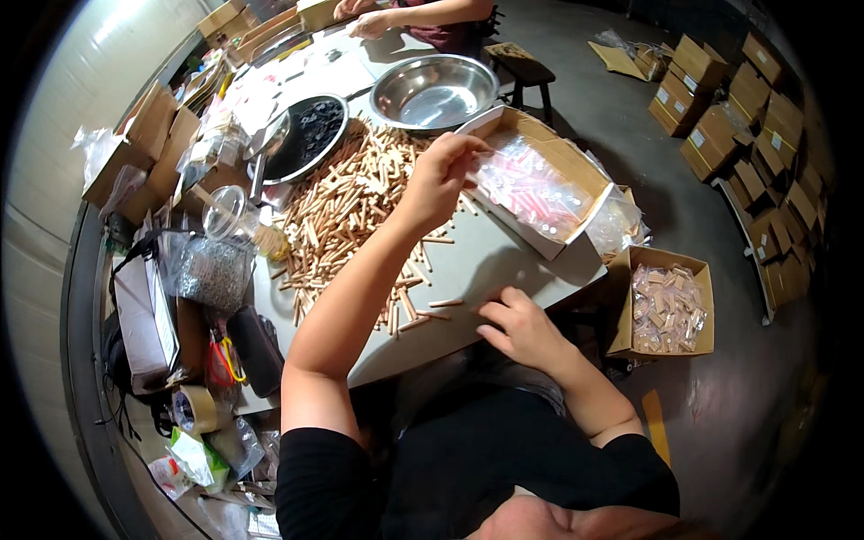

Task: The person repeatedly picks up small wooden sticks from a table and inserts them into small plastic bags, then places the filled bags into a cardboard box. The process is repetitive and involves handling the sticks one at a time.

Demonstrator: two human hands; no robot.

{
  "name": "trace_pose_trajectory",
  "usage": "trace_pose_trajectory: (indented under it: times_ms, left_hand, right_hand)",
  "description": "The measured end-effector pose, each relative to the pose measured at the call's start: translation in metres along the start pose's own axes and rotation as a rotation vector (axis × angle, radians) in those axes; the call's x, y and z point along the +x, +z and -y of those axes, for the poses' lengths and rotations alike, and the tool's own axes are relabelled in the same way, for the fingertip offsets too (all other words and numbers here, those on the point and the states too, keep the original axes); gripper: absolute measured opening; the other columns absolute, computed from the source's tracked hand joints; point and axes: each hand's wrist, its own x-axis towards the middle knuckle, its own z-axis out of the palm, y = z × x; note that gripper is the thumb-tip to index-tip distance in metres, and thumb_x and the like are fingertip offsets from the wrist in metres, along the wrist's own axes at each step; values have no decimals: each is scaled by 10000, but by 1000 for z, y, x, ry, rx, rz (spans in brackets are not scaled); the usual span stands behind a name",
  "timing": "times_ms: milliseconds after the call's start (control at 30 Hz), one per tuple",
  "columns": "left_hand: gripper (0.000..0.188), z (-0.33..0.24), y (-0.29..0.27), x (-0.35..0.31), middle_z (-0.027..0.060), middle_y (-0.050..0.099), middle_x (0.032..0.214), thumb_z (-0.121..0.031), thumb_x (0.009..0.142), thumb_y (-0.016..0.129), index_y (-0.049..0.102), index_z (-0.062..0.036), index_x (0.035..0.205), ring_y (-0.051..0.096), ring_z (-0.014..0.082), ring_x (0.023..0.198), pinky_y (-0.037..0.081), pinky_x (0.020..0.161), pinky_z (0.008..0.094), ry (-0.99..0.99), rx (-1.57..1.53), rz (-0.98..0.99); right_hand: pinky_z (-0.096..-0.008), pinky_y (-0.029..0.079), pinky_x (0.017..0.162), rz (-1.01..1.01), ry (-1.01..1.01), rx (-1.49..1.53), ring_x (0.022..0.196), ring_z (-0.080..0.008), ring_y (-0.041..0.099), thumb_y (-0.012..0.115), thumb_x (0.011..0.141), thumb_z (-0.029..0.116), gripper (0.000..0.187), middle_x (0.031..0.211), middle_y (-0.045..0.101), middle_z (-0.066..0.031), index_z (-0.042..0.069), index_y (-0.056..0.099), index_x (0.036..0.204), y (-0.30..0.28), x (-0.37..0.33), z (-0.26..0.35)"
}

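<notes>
My left hand [439, 176] reaches to the left side of a white cardboard box [579, 227]. Its fingers are bent together beside clear plastic bags [531, 180] with pink and white contents; whatever they pinch is hidden. My right hand [526, 333] hovers by the table's near edge, its thumb and forefinger slightly apart and nothing visible between them. Close to its fingertips lies a single short wooden stick [446, 303]. Under and beyond my left forearm spreads a large heap of similar wooden sticks [346, 193].
Behind the heap stand a steel basin [433, 94] and a bowl of black pieces [315, 135]. An open carton [705, 310] of bagged wooden pieces is right of the table [504, 256]. Clutter, including a tape roll [200, 409], lines the left. Another person's hand [369, 24] shows at the far end.
</notes>
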Motion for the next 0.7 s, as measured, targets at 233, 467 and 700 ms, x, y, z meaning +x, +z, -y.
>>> trace_pose_trajectory:
  times_ms: [233,467,700]
  left_hand:
    - [149,-29,-69,-116,6,648,855,-57,924,652,656,31,1045,583,75,757,462,675,207,-296,-68,-154]
    - [193,-5,-88,-228,48,666,897,-43,966,598,691,58,1102,598,98,796,472,721,230,-306,-316,-416]
    - [206,-18,-57,-271,86,640,725,32,828,730,596,-9,677,606,142,665,478,616,271,-350,-606,-411]
  right_hand:
    - [-408,503,856,-116,-105,-19,992,-336,586,715,778,46,184,1032,604,-145,33,666,955,49,39,20]
    - [-416,513,803,-94,-163,-85,891,-336,615,646,810,25,98,905,658,-124,21,640,908,46,53,14]
    - [-383,492,913,178,-343,-96,1033,-308,577,607,827,53,297,1072,608,-120,62,647,1121,47,82,19]
